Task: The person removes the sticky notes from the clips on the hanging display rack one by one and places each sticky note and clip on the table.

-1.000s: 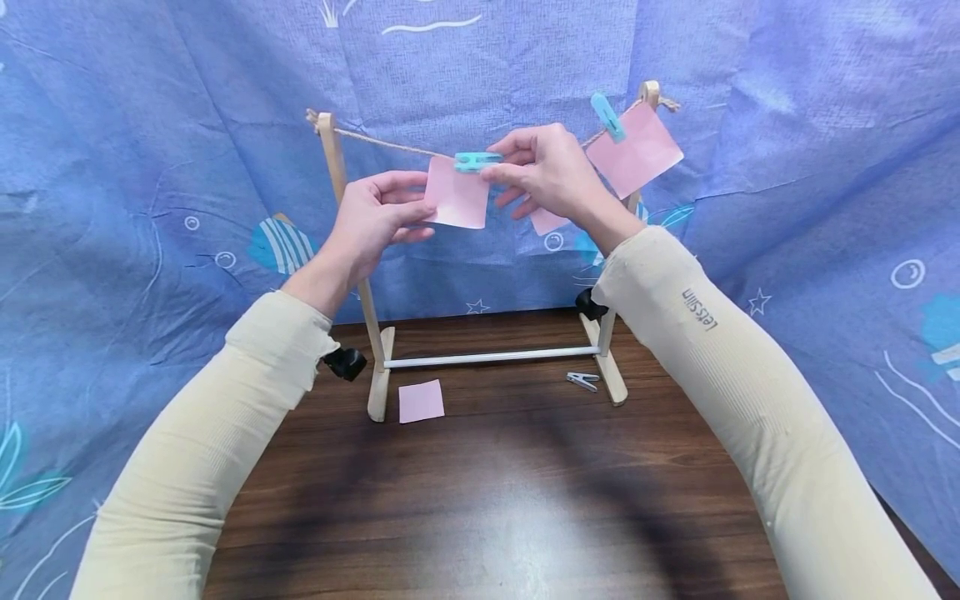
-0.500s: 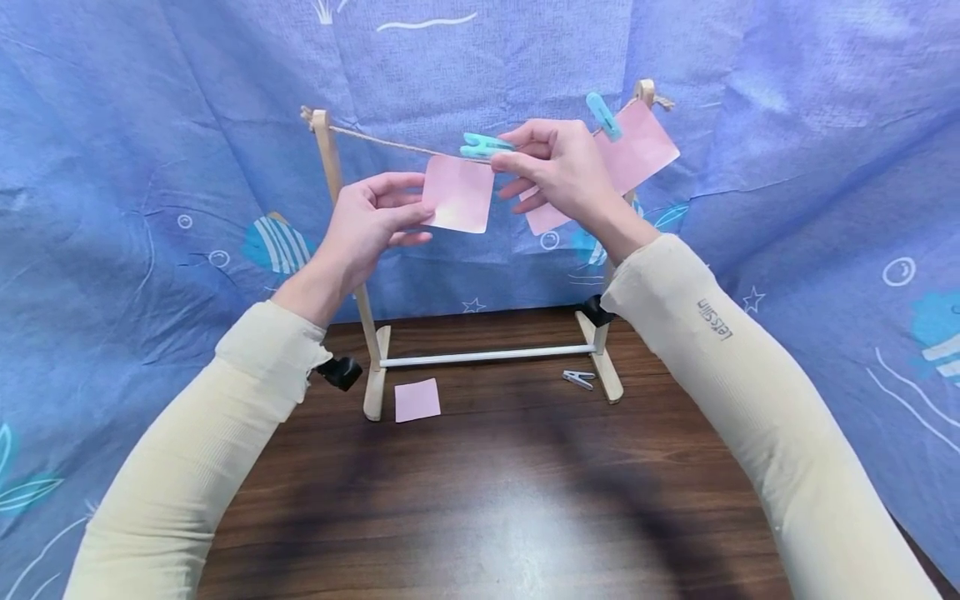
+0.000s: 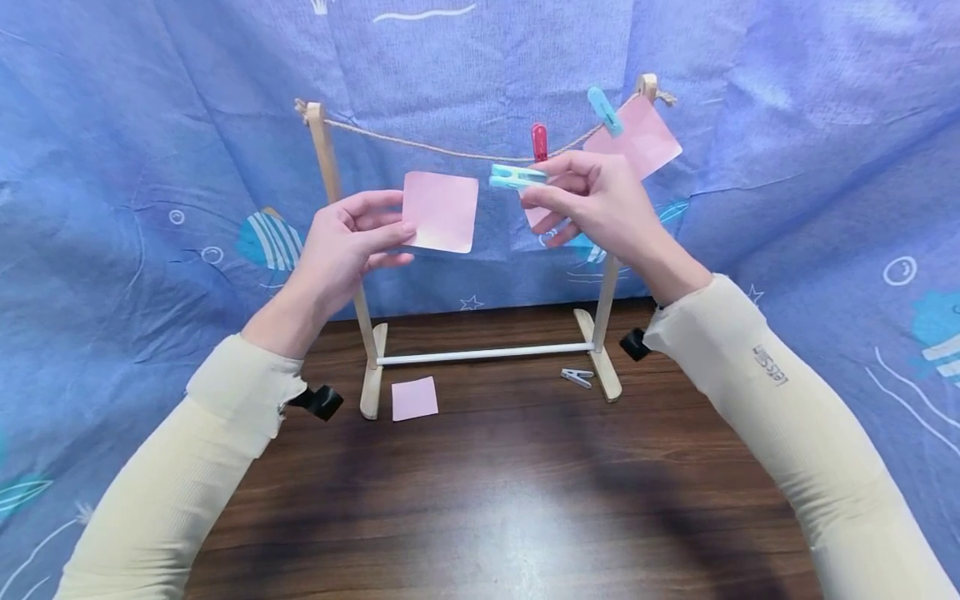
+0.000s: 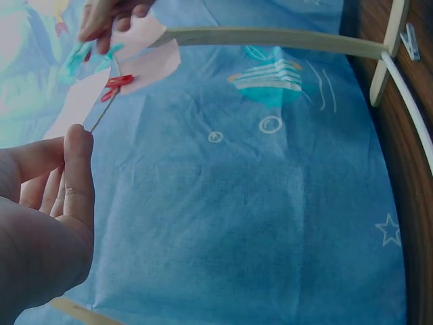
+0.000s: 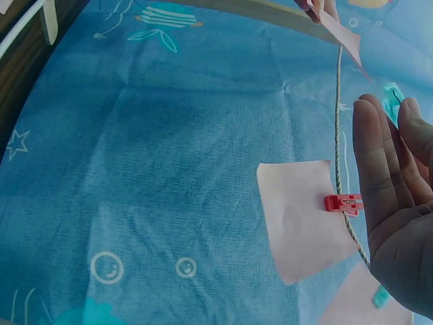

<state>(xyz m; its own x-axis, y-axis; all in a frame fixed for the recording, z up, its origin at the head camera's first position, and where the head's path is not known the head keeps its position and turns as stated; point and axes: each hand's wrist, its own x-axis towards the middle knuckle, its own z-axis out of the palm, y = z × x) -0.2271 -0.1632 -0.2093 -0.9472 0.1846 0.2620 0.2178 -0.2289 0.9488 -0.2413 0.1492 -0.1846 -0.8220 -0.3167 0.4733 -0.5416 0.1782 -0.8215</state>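
My left hand (image 3: 348,242) pinches a pink square paper (image 3: 441,212) by its left edge, in front of and below the twine (image 3: 420,144). To its right, my right hand (image 3: 600,196) pinches a teal clothespin (image 3: 512,177) between thumb and forefinger, its tip pointing left towards the paper. A red clothespin (image 3: 539,142) on the twine holds a second pink paper (image 5: 298,217), partly hidden behind my right hand in the head view. Farther right, another teal clothespin (image 3: 604,112) fastens a third pink paper (image 3: 637,137) near the post.
The twine hangs between the two posts of a wooden stand (image 3: 369,392) with a white crossbar (image 3: 487,355). On the dark wooden table (image 3: 480,500) lie a pink paper (image 3: 414,399) and a pale clothespin (image 3: 577,377). A blue patterned cloth (image 3: 465,75) hangs behind.
The teal clothespin came off the paper at the twine and moved right with my right hand. My left hand has drawn the paper down and left, away from the twine.
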